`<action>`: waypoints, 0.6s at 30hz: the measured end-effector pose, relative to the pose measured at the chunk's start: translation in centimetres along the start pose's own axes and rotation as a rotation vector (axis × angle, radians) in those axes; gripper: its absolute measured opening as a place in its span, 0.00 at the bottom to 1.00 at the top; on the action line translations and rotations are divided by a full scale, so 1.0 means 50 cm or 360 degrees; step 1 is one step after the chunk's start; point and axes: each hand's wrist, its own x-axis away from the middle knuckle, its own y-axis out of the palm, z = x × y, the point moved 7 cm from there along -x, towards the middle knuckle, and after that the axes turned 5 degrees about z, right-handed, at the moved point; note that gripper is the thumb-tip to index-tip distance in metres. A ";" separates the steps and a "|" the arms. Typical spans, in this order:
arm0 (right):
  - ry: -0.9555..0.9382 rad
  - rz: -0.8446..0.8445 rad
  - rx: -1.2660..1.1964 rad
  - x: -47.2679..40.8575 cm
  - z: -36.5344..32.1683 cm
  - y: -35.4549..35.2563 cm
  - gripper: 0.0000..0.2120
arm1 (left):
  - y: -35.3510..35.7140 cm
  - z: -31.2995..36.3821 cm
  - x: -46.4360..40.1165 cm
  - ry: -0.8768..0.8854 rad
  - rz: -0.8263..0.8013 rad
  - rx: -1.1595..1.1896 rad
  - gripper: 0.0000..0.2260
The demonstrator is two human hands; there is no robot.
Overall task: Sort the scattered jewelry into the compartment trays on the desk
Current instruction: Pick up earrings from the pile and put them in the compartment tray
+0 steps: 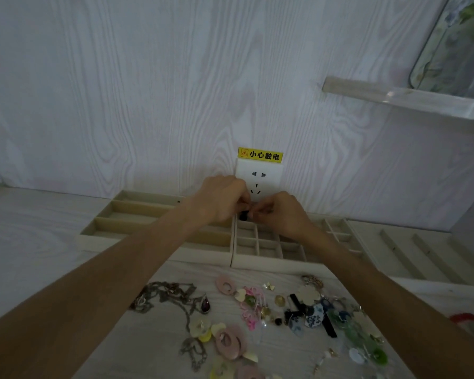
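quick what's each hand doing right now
Left hand: fingers curled, pinching a small black jewelry piece.
Right hand: fingers curled, pinching the same piece.

1. A white wall socket (258,184) sits low on the pale wood-grain wall (121,91).
2. A yellow warning label (260,154) is stuck just above it.
3. A clear shelf (394,97) juts out upper right, carrying a floral-patterned tray (454,45).

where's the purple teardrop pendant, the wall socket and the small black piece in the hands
purple teardrop pendant (205,305): head view, on the middle of the dark stone.
wall socket (268,173): head view, on the white faceplate beside the upper holes.
small black piece (243,215): head view, on the part showing below the fingers of both hands.
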 end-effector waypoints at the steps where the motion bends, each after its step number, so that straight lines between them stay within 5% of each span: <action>1: 0.0023 0.0003 -0.0073 0.001 0.000 -0.002 0.07 | -0.001 -0.005 0.000 -0.0027 0.0028 0.0037 0.09; 9: 0.0295 0.0159 -0.0743 0.019 0.017 -0.019 0.09 | 0.002 -0.033 0.013 -0.0299 0.0111 0.0835 0.07; 14: 0.0144 0.0161 -0.0315 -0.001 0.002 -0.063 0.07 | -0.003 -0.028 0.014 -0.0137 0.0022 0.0064 0.11; 18: 0.0004 0.0074 0.0007 -0.011 -0.013 -0.079 0.07 | -0.001 -0.006 -0.004 0.0033 -0.0073 -0.0192 0.12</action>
